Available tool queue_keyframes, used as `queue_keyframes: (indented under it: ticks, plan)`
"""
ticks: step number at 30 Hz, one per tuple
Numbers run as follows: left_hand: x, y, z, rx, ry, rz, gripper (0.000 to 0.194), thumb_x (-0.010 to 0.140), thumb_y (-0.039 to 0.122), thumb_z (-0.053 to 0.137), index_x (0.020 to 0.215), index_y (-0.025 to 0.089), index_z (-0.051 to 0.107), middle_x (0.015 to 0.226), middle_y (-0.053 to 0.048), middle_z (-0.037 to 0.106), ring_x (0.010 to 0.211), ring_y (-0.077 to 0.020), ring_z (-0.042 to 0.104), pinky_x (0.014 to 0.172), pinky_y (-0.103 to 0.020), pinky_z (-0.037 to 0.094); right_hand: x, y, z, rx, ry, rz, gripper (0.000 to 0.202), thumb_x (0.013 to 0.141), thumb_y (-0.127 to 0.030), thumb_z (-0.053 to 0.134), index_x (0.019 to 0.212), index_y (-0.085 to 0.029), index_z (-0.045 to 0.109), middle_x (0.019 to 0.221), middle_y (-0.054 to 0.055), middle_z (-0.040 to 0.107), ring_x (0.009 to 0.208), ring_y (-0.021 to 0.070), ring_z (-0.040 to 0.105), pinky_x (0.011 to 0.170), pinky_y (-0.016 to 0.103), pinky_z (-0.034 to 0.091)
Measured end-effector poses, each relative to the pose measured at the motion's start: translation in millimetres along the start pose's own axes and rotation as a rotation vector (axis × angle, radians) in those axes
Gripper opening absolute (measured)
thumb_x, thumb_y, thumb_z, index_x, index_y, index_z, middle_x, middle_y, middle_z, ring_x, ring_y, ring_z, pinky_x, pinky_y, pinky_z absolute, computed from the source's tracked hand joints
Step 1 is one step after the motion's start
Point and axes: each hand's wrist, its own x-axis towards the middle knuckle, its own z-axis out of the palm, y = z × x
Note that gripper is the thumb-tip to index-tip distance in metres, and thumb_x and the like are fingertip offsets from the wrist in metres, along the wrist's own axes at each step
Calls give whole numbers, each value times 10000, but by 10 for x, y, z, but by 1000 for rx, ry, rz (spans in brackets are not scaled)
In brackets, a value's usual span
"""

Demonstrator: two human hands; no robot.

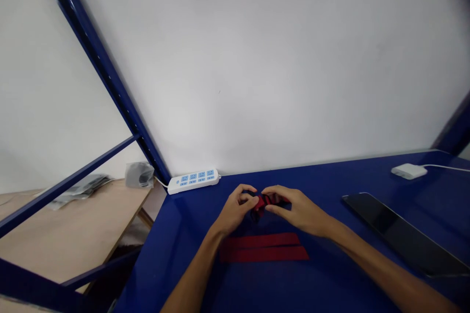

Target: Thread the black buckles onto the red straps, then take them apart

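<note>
Where lit, the bundle (260, 202) is red.

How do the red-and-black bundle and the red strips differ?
The bundle is bunched up and compact; the red strips are long and lie flat on the blue table. The bundle mixes red with black; the strips look plain red. Left hand and right hand hold the bundle; neither is on the strips. Both show red.

On the table (183, 249), two strips (264, 254) lie just nearer than a strap bundle (260, 202), which sits between the left hand (235, 209) and right hand (301, 209). A power strip (193, 182) lies far left, a screen device (400, 230) right, a charger (409, 171) far right; a side table (81, 230) stands left.
</note>
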Motion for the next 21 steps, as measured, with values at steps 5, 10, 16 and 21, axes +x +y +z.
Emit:
queue_keyframes:
  ticks: [5,10,16,21]
  plan:
    - [8,-15,7,-55,-5,26,372,809,462,742,904,175,525,690,15,634,631,-113,579,679,-250,435,-12,-22,68,91,50,23,340,866,-432,661,1139,-230,635,902,36,692,826,211,622,785,348,507]
    - [-30,67,17,-17,-61,1,405,796,512,738,864,169,533,702,2,613,638,-116,567,678,-254,422,-19,-38,84,121,41,21,289,860,-423,669,1075,-230,655,907,38,710,834,210,638,797,352,518]
    - [-43,64,49,-5,-56,25,402,806,525,723,879,178,532,668,28,559,600,-101,515,640,-236,415,-25,-59,115,177,16,14,286,864,-439,668,1066,-239,645,960,40,735,891,228,659,855,380,514]
    - [-32,27,76,-20,-30,8,425,816,557,697,950,180,550,669,35,537,599,-100,496,624,-228,394,-22,-48,159,228,14,6,303,859,-428,677,1088,-232,643,1001,48,734,939,232,657,892,383,506]
